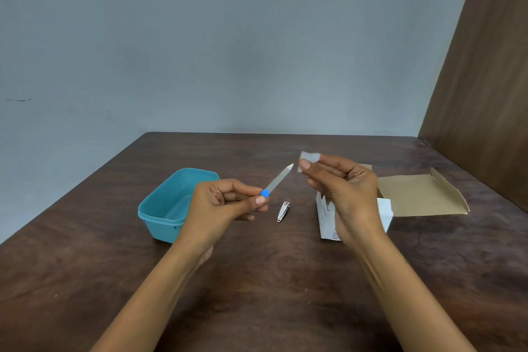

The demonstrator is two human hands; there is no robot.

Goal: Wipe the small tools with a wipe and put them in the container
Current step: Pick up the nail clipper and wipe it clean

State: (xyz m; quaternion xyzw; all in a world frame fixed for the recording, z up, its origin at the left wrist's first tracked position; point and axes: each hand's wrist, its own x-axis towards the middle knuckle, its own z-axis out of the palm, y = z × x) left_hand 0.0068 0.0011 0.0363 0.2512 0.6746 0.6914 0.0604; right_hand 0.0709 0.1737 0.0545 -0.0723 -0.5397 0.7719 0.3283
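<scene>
Both forearms reach out over the surface (271, 280). Left hand (225, 203) pinches the nail file (278, 180) beside the teal container (168, 206); right hand (340, 188) pinches a wipe (309, 156) near its tip.

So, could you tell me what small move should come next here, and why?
Probably bring the wipe pinched in the right hand onto the tip of the nail file. The left hand holds the file by its blue end, and wipe and blade are still apart.
</scene>
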